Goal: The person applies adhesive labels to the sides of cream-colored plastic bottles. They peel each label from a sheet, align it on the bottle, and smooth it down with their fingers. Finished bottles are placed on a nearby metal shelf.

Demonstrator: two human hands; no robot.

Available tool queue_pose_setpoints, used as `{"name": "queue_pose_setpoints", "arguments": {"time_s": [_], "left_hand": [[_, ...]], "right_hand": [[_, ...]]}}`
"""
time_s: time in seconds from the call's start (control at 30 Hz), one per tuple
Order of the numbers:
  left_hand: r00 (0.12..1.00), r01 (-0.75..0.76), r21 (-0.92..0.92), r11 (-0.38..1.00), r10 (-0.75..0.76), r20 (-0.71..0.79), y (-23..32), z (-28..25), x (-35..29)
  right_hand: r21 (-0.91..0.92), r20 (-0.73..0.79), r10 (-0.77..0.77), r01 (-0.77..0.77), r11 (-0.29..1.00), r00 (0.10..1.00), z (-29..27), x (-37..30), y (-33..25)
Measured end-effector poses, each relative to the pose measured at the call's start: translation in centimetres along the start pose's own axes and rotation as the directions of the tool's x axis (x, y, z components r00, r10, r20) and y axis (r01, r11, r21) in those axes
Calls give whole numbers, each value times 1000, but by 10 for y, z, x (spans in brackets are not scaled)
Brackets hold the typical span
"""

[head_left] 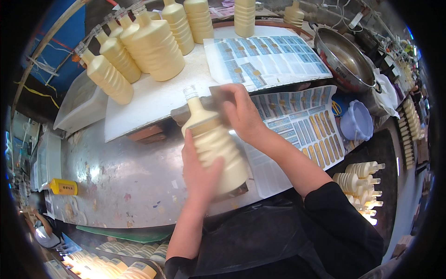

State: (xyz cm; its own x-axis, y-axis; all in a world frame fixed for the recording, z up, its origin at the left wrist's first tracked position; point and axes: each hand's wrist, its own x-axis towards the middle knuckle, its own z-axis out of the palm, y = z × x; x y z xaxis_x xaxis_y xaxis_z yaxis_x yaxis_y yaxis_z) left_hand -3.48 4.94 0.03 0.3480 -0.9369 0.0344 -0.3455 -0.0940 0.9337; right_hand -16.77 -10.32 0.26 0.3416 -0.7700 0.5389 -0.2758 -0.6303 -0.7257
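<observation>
A cream bottle (218, 151) with wavy ridges and a clear threaded neck leans in front of me, its neck pointing away. My left hand (200, 167) is wrapped round its lower left side, slightly smeared by motion. A grey-gold strip (204, 125) crosses the bottle below its shoulder. Just right of the neck, my right hand (241, 109) is closed on a small flat dark piece (218, 96), blurred, its kind unclear. Behind the bottle, a grey block (179, 114) is partly hidden. Sheets of blue and gold decals (297, 132) lie to the right.
Several cream bottles (158, 51) stand on the raised white board (153, 109); another decal sheet (278, 58) lies there. A steel pan (346, 56) and lilac bucket (357, 121) are at right. A yellow box (64, 187) sits left on the metal table (116, 186). More bottles (360, 179) lie lower right.
</observation>
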Motion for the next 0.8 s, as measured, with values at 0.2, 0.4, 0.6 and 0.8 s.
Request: {"name": "queue_pose_setpoints", "arguments": {"time_s": [0.2,0.4,0.6,0.8], "left_hand": [[992,99,-199,975,-113,-60,-3,1,-7],[982,136,-389,911,-177,-71,-15,4,-15],[985,95,-397,913,-144,-95,-16,3,-19],[993,70,-295,953,-95,-70,-31,-1,-49]], "right_hand": [[83,40,160,-163,983,986,-34,-5,6],[-363,26,232,-207,908,972,-91,1,30],[-701,249,-139,277,657,959,-89,7,62],[-615,227,-252,339,712,941,-104,0,54]]}}
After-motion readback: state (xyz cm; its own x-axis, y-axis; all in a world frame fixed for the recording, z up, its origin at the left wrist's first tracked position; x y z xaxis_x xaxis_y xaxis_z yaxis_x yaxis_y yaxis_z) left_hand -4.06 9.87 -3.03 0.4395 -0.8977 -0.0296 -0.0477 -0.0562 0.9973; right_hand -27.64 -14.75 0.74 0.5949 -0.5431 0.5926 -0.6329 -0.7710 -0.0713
